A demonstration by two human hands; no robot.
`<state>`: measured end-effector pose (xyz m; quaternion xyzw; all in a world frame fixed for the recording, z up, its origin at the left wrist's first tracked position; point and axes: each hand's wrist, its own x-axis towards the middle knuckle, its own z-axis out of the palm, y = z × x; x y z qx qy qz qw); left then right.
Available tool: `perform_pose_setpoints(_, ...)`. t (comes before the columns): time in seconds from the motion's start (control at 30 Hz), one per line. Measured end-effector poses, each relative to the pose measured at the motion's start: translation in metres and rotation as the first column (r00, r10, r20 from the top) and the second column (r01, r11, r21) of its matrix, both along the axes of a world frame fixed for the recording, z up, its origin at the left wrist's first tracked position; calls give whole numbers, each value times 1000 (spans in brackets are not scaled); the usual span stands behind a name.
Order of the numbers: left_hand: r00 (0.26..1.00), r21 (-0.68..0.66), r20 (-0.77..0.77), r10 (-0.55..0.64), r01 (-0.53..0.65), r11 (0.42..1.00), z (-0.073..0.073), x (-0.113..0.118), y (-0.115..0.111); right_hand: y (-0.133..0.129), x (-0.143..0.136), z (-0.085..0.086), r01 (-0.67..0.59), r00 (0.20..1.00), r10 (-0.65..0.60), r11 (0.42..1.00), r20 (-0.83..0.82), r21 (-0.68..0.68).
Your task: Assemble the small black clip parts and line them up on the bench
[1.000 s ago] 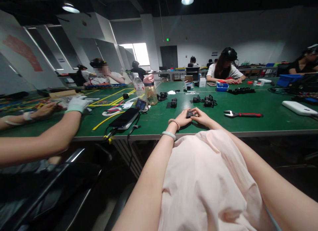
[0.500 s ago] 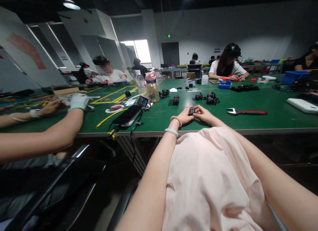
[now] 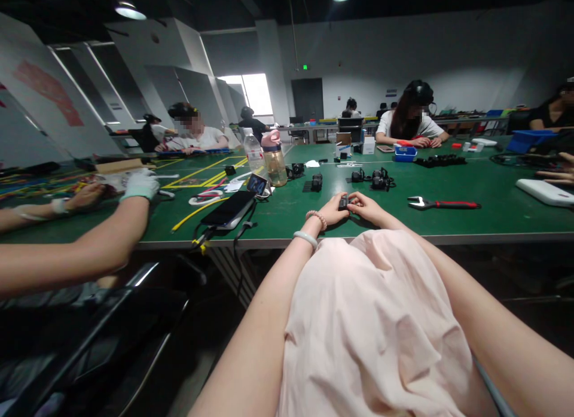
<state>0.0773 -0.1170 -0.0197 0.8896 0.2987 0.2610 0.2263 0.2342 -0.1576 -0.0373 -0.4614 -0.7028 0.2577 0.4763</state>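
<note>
Close to the front edge of the green table (image 3: 287,216), my left hand (image 3: 332,212) grips a small black part (image 3: 344,202) between thumb and fingers. My right hand (image 3: 364,207) is closed on the same part from the other side, fingertips bent against it. Fingers cover most of the part, so its exact kind does not show. Beyond my hands stand similar black pieces: one with thin prongs (image 3: 316,182) to the left, another (image 3: 357,175) straight ahead, and a larger one with a cable (image 3: 381,179) to the right.
An adjustable wrench (image 3: 443,204) with red-black handles lies right, near a white power bank-like block (image 3: 545,191). Left are a phone (image 3: 231,209), a pink-lidded bottle (image 3: 274,166) and a yellow cable (image 3: 192,218). A co-worker's gloved hand (image 3: 140,185) works at far left. Across sits a blue box (image 3: 405,154).
The black part has turned a little and shifted slightly left in my fingers. Another person's hand has come into view at the far right edge.
</note>
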Motion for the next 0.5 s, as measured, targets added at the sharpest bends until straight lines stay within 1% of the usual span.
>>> perform_pose_setpoints(0.13, 1000, 8, 1, -12, 12, 1000, 0, -1, -1, 0, 0, 1, -9, 1000, 9, 1000, -7, -19)
perform_pose_setpoints(0.33, 999, -14, 14, -43, 43, 999, 1, -3, -1, 2, 0, -1, 20, 1000, -20, 1000, 5, -12)
perform_pose_setpoints(0.5, 998, 19, 12, -69, 68, 997, 1, -5, 1, 1, -1, 0, 21, 1000, -21, 1000, 6, -1)
